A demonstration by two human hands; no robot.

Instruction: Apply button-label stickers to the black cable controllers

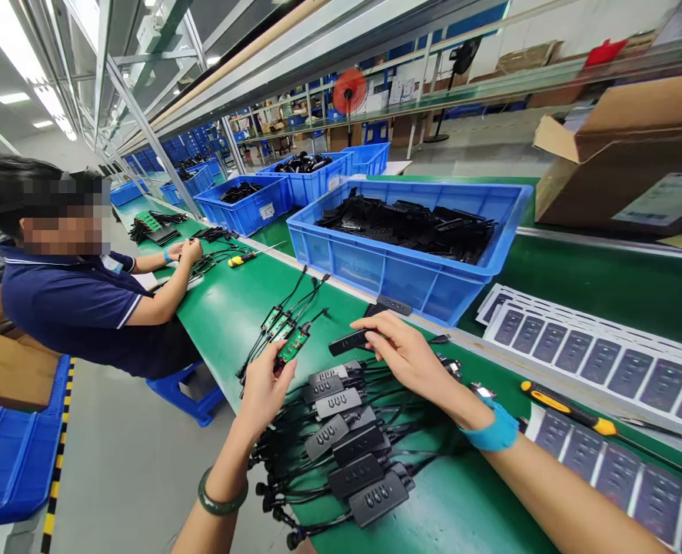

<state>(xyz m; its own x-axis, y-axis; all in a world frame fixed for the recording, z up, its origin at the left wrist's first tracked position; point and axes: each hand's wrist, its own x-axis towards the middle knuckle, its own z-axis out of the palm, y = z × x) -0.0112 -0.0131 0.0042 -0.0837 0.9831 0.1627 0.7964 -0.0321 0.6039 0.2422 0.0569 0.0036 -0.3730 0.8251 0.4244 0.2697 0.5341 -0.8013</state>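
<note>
One circuit board (292, 345) is finger-clamped by the left hand (264, 392), one black casing (349, 341) by the right hand (410, 362); a green workbench (461, 508) lies beneath the fingers.

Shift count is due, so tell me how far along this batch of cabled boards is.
Done, it seems: a row of black button units with cables lies cased on the green bench. In hand: the left hand holds a green circuit board, and the right hand holds a black casing. Left: a few bare boards on their cables, and a blue bin of black parts.
</note>
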